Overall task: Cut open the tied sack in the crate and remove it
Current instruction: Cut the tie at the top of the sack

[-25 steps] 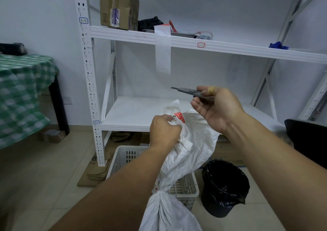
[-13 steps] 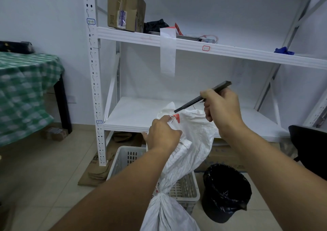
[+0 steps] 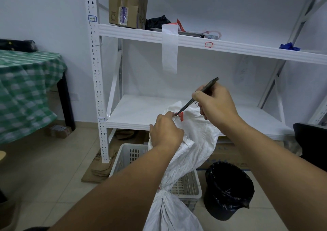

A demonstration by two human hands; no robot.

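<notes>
Cloth of the white sack (image 3: 200, 142) is bunched in your left hand (image 3: 166, 131), whose fingers curl round the gathered top and hold it up. Your right hand (image 3: 215, 106), just above and to the right of the left, grips a slim dark cutter (image 3: 198, 96) between thumb and curled fingers. The cutter slants down from that hand, and its tip meets the sack's top edge at a red tag (image 3: 180, 116) right above your left knuckles.

Below your left wrist the sack narrows to a tied neck, then swells again at the bottom of the view. A white slotted crate (image 3: 127, 158) sits on the floor under your left forearm, behind that neck; you cannot tell whether the sack's base rests inside it. A black-lined bin (image 3: 228, 190) stands under your right forearm, beside the crate. Beyond both hands rises a white shelf rack (image 3: 141, 113).
</notes>
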